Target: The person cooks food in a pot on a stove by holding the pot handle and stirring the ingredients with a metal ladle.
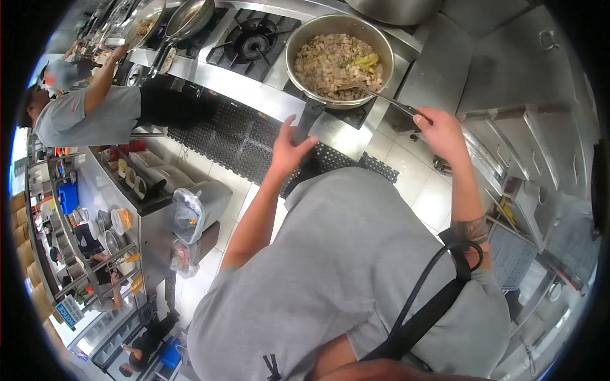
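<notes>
A deep metal pan [293,39] stands on the stove, holding small chopped pale-brown pieces of food [333,60]. A few yellow-green pieces [366,61] lie on top at the right side. My right hand [443,134] is closed on the dark handle of a metal serving spoon [401,106]. The spoon's bowl rests in the food near the pan's front rim. Close by the pan's dark handle [309,116] is my left hand [291,150], thumb and fingers apart on either side of the handle's end; whether they touch it is unclear.
A gas burner [254,44] lies left of the pan, with two frying pans [189,18] beyond it. Another large pot [394,7] stands behind. At left, a person in a grey shirt [95,114] works along the stove. Steel drawers [508,143] flank the right side.
</notes>
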`<state>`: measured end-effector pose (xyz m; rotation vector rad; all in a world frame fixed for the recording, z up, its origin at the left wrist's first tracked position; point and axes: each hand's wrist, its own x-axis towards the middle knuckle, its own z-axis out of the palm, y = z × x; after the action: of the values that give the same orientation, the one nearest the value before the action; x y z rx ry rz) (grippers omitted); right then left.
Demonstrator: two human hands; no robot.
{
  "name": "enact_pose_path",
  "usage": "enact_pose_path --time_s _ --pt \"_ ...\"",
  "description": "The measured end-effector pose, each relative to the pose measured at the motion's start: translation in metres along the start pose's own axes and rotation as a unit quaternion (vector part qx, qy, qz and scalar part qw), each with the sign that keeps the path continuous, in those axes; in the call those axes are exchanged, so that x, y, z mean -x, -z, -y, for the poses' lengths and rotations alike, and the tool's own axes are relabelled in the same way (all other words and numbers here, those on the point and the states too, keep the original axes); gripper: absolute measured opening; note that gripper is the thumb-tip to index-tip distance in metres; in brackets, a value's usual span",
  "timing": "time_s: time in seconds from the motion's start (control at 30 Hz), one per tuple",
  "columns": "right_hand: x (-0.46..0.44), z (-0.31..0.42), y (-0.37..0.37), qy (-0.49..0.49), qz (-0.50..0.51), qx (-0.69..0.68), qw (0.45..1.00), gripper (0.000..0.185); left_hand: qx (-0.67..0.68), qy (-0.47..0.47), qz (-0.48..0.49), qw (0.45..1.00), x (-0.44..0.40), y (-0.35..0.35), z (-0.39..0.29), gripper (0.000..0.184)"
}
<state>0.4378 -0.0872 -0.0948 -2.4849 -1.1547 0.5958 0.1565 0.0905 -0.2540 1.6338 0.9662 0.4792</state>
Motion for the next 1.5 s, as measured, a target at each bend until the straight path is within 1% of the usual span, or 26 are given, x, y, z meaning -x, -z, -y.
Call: enact_pose_path --time_s 0.1,0.17,0.27,0.3,0.37,0.43,0.47,0.53,0.57,0.63,0.67,0.7,0.73,0.8,0.83,0.9,0.97,1.0,1.03,1.1,1.13,1.2,1.23,1.3,1.43,1.5 --pt "0.014 -0.038 -0.018 -0.004 -0.020 -0.081 0.997 0.030 0.016 -0.026 -0.021 0.999 0.033 0.005 0.019 0.075" --pt "0.022 -0.063 -0.036 -0.068 -0.026 -0.254 0.965 0.033 -0.044 0.093 -0.009 0.995 0.058 0.013 0.026 0.072" --pt "0.019 -0.089 -0.076 -0.079 -0.014 -0.303 0.949 0.034 -0.171 0.184 0.011 0.968 0.094 0.020 0.106 0.059" --pt "0.021 -0.092 -0.080 -0.083 -0.009 -0.319 0.944 0.035 -0.230 0.208 0.019 0.951 0.110 0.024 0.137 0.054" --pt "0.027 -0.082 -0.079 -0.157 0.104 -0.510 0.840 0.032 -0.326 0.332 0.130 0.876 0.149 0.040 0.217 0.044" --pt "0.032 -0.082 -0.096 -0.144 0.098 -0.538 0.825 0.029 -0.281 0.499 0.188 0.798 0.177 0.044 0.228 0.038" --pt "0.033 -0.083 -0.103 -0.127 0.087 -0.538 0.829 0.029 -0.281 0.500 0.185 0.798 0.191 0.042 0.228 0.038" --pt "0.031 -0.093 -0.119 -0.109 0.077 -0.538 0.832 0.029 -0.269 0.422 0.179 0.847 0.210 0.035 0.214 0.041" --pt "0.026 -0.099 -0.128 -0.113 0.077 -0.502 0.854 0.030 -0.270 0.425 0.177 0.846 0.214 0.032 0.207 0.041" --pt "0.025 -0.101 -0.132 -0.116 0.081 -0.466 0.873 0.032 -0.245 0.375 0.143 0.882 0.219 0.022 0.189 0.034" --pt "0.026 -0.100 -0.130 -0.105 0.085 -0.562 0.816 0.035 -0.245 0.379 0.141 0.881 0.218 0.016 0.183 0.034" --pt "0.028 -0.098 -0.128 -0.095 0.087 -0.651 0.748 0.038 -0.299 0.292 0.134 0.899 0.215 0.010 0.180 0.030" --pt "0.029 -0.097 -0.128 -0.095 0.089 -0.652 0.747 0.038 -0.350 0.200 0.126 0.906 0.211 0.009 0.175 0.026" --pt "0.028 -0.097 -0.124 -0.121 0.000 -0.688 0.716 0.037 -0.353 0.189 0.149 0.904 0.206 0.014 0.162 0.024" --pt "0.026 -0.101 -0.126 -0.120 -0.001 -0.687 0.717 0.037 -0.356 0.177 0.173 0.901 0.204 0.015 0.156 0.023" --pt "0.017 -0.117 -0.136 -0.161 -0.091 -0.594 0.783 0.040 -0.364 0.183 0.164 0.898 0.205 0.024 0.171 0.022" --pt "0.004 -0.136 -0.153 -0.196 -0.112 -0.584 0.780 0.043 -0.373 0.186 0.155 0.896 0.202 0.031 0.178 0.022" --pt "-0.004 -0.145 -0.162 -0.232 -0.127 -0.573 0.776 0.045 -0.311 0.267 0.142 0.901 0.200 0.033 0.177 0.023" --pt "-0.011 -0.152 -0.168 -0.230 -0.131 -0.573 0.776 0.045 -0.246 0.347 0.128 0.896 0.199 0.037 0.180 0.024" --pt "-0.022 -0.161 -0.179 -0.270 -0.142 -0.604 0.736 0.046 -0.246 0.324 0.124 0.905 0.197 0.040 0.195 0.026" --pt "-0.028 -0.163 -0.183 -0.269 -0.144 -0.604 0.736 0.046 -0.246 0.305 0.119 0.912 0.196 0.040 0.195 0.028" --pt "-0.040 -0.163 -0.189 -0.292 -0.160 -0.643 0.690 0.046 -0.247 0.284 0.117 0.919 0.193 0.043 0.183 0.030" --pt "-0.043 -0.154 -0.186 -0.291 -0.160 -0.640 0.693 0.046 -0.247 0.265 0.114 0.925 0.192 0.045 0.182 0.031" --pt "-0.047 -0.135 -0.180 -0.333 -0.244 -0.654 0.634 0.049 -0.252 0.255 0.122 0.925 0.189 0.054 0.181 0.032" --pt "-0.042 -0.152 -0.198 -0.319 -0.268 -0.613 0.671 0.052 -0.199 0.248 0.092 0.944 0.202 0.077 0.180 0.033" --pt "-0.016 -0.175 -0.221 -0.319 -0.264 -0.584 0.698 0.051 -0.167 0.289 0.066 0.940 0.217 0.091 0.205 0.034"
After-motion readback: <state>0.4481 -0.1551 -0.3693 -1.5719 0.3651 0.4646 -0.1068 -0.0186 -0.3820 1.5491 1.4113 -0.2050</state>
